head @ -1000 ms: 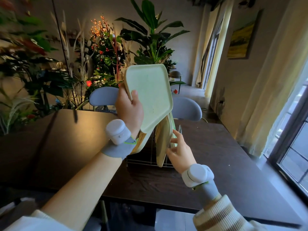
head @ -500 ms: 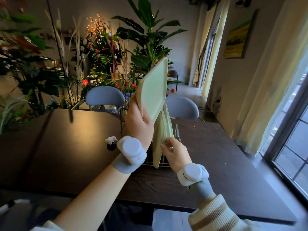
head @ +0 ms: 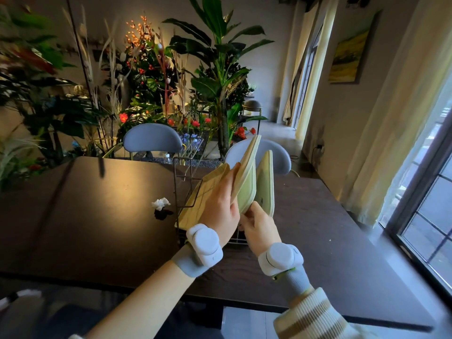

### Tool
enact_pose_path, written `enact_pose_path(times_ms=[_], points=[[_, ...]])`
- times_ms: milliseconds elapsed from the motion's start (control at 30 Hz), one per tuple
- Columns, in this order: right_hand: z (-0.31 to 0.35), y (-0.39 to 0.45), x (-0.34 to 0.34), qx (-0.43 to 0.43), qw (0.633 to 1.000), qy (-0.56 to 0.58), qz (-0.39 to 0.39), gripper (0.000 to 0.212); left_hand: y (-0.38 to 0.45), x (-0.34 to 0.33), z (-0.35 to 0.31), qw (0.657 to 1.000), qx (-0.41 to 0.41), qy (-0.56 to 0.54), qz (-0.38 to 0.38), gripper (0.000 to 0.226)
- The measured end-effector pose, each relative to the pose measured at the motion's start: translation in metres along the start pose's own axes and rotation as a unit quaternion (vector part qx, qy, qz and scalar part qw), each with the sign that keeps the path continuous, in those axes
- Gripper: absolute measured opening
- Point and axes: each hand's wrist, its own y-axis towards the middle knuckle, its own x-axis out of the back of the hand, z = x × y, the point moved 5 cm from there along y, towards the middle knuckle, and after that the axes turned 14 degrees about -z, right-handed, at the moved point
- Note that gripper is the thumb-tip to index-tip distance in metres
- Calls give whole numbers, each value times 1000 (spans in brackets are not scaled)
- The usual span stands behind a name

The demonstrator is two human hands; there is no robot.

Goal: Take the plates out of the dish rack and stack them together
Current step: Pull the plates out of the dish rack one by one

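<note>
The left hand (head: 221,209) is wrapped around the near edge of a pale green plate (head: 245,167), fingers curled over its rim and closed on it, holding it upright and tilted a little to the right. The right hand (head: 260,230) sits just beside it, low down, its fingers pinched on the bottom corner of a second green plate (head: 247,194) that stands edge-on behind the first; the two hands almost touch. Each wrist carries a white puck-like device on a grey band (two in all).

I count four plates: the one in the left hand, the one the right hand pinches, a third green plate (head: 265,184) standing upright in the rack just to the right, and a yellowish plate (head: 208,192) leaning to the left behind the left hand. How many slots the wire dish rack (head: 187,172) has I cannot tell, as hands and plates cover most of it.

The rack stands on a dark wooden table (head: 85,216). To its left on the tabletop lies a crumpled white tissue (head: 160,203), well apart from the hands. Beyond the far edge are two blue-grey chairs, a left chair (head: 152,140) and a right chair (head: 281,157), and behind them a bank of large leafy plants (head: 215,69) with red flowers. A framed painting (head: 348,59) hangs on the right wall above the windows.
</note>
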Motion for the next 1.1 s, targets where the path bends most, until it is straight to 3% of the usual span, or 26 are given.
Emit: enact_pose_path(times_ms=[133, 300, 967, 1100], points=[[6, -2, 0, 28, 999, -24, 0, 7, -11, -9, 7, 999, -13, 17, 33, 48], [3, 0, 2, 47, 998, -41, -12, 8, -30, -19, 29, 993, 72, -42, 83, 66], [-3, -1, 7, 83, 996, 1, 13, 15, -60, -22, 43, 984, 112, -101, 90, 51], [-2, -1, 1, 95, 995, 11, 2, 35, -63, -23, 42, 984, 109, -93, 108, 46]])
